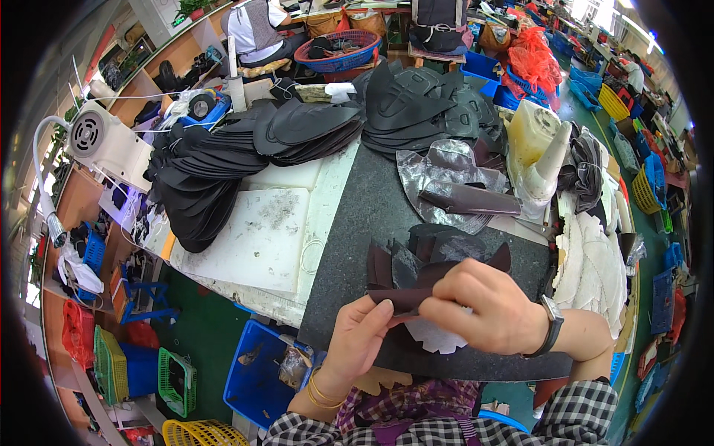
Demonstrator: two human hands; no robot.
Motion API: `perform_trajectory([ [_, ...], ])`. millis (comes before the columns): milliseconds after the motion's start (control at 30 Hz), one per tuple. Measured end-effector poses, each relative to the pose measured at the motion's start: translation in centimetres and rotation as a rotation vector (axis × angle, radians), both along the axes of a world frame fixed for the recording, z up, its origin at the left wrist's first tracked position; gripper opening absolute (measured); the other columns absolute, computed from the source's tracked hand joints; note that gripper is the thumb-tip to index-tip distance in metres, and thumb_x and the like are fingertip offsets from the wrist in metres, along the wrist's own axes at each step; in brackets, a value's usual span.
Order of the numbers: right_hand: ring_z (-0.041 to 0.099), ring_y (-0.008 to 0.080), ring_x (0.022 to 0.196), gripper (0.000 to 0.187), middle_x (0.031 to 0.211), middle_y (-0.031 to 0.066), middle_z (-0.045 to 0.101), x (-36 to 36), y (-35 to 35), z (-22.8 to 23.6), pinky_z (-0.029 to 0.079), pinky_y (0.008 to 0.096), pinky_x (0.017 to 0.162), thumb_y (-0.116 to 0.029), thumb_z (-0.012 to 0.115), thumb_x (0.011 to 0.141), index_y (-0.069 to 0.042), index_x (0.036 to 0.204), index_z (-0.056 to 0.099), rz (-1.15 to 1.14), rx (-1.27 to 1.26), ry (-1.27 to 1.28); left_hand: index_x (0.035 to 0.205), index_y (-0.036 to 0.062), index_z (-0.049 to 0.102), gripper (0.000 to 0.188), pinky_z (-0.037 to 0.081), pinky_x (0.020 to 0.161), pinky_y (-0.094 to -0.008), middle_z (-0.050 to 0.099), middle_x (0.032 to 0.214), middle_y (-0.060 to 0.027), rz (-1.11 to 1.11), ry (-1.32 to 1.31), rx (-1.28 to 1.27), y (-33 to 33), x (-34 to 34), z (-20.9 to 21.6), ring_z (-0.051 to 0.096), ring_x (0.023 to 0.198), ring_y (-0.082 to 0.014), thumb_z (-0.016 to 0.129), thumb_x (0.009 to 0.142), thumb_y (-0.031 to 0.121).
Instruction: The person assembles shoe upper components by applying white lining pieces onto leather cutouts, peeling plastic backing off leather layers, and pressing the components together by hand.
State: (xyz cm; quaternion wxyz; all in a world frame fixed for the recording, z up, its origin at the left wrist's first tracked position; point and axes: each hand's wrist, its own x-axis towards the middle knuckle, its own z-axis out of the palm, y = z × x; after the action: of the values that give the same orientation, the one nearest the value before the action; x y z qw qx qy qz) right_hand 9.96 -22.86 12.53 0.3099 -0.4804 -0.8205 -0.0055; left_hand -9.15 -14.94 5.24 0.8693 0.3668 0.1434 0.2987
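Observation:
Between my hands is a dark brown leather-like piece (405, 299), curved, held low over the dark work board (335, 245). My left hand (355, 338) pinches its left end, thumb on top. With fingers curled, my right hand (483, 308) grips its right part; the fingertips are partly hidden. A whitish piece with a scalloped edge (439, 338) hangs under the hands; whether it is joined to the brown piece I cannot tell. Just beyond lie more dark cut pieces (446, 244). Farther back, a dark brown strip (470, 199) rests on shiny grey cut pieces (416, 175).
Stacks of black cut pieces (312, 130) line the far side. At right stand a yellowish plastic container (529, 130), a white cone-shaped nozzle (549, 160) and pale stacked pieces (591, 260). A white board (268, 238) lies left; a blue bin (249, 368) stands below.

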Motion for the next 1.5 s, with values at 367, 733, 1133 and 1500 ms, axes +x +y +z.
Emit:
perform_trajectory([
  [367,0.063,0.0194,0.078,0.028,0.091,0.0066,0.059,-1.1,-0.5,0.8,0.052,0.031,0.064,-0.009,0.073,0.077,-0.002,0.102,0.065,0.084,-0.186,0.498,0.085,-0.0041,0.063,0.012,0.047,0.055,-0.0233,0.065,0.075,-0.0091,0.054,0.138,0.312,0.6,-0.9,3.4,0.06,0.063,-0.0103,0.056,0.093,0.003],
  [733,0.066,0.0241,0.065,0.017,0.077,0.0153,0.066,1.7,2.2,1.0,0.051,0.0311,0.06,-0.009,0.066,0.084,0.003,0.096,0.067,-0.232,-0.242,0.514,0.095,-0.0024,0.061,0.018,0.05,0.062,-0.0239,0.065,0.082,-0.0086,-0.061,0.285,0.443,2.4,5.3,3.2,0.063,0.067,-0.0129,0.05,0.098,0.012],
  [1133,0.059,0.0407,0.06,0.017,0.059,0.0191,0.056,3.1,4.9,-2.3,0.045,0.0465,0.052,-0.018,0.056,0.09,-0.003,0.085,0.052,-0.425,-0.225,0.177,0.088,0.0083,0.052,0.005,0.046,0.091,-0.0414,0.06,0.103,-0.008,0.142,-0.105,-0.128,-0.4,3.4,2.0,0.057,0.097,-0.025,0.05,0.092,0.007],
  [1500,0.057,0.0389,0.059,0.019,0.058,0.0176,0.053,3.7,4.2,0.1,0.044,0.0455,0.054,-0.02,0.059,0.09,-0.003,0.083,0.054,-0.004,-0.402,0.083,0.098,0.0067,0.065,0.013,0.044,0.054,-0.0299,0.06,0.069,-0.0051,-0.403,1.219,1.286,2.0,-14.3,-2.6,0.058,0.06,-0.0149,0.06,0.089,0.013],
])
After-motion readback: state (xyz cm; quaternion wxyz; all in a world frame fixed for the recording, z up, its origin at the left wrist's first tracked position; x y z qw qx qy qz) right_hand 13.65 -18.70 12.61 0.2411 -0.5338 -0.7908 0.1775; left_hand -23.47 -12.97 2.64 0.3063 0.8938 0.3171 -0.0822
